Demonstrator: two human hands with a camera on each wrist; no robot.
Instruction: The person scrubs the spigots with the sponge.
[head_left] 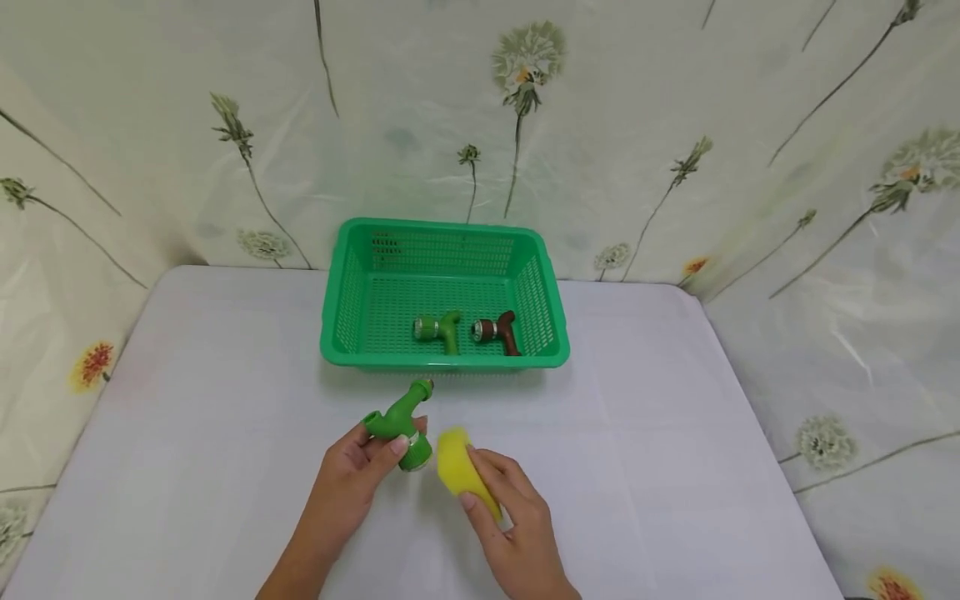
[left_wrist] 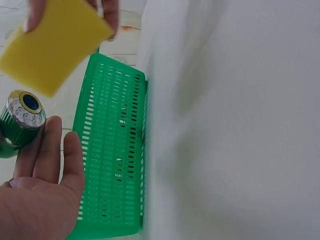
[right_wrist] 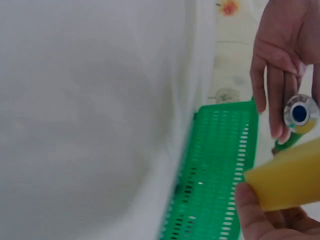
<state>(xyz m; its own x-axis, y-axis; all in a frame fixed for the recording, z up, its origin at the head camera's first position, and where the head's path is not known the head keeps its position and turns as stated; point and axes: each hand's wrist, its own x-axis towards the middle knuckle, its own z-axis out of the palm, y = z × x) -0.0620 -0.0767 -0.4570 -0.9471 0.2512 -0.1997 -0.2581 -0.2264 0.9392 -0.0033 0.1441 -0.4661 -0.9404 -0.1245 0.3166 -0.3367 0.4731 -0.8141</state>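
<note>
In the head view, my left hand (head_left: 351, 475) grips a green forked plastic fitting (head_left: 399, 417) near its ribbed collar, above the table. The left wrist view shows the fitting's silvery end (left_wrist: 27, 107), with a dark blue centre. To its right, a yellow sponge (head_left: 459, 468) is pinched between the thumb and fingers of my right hand (head_left: 521, 525). A small gap separates sponge and fitting in the head view. Both hands are in front of a green basket (head_left: 442, 361). Inside it lie a lighter green fitting (head_left: 448, 329) and a dark red one (head_left: 506, 333), partly hidden by the front rim.
The basket has slotted walls and stands at the back of the table, close to a flower-printed sheet (head_left: 420, 108). A white cloth (head_left: 637, 433) covers the table, with the printed sheet also along both sides.
</note>
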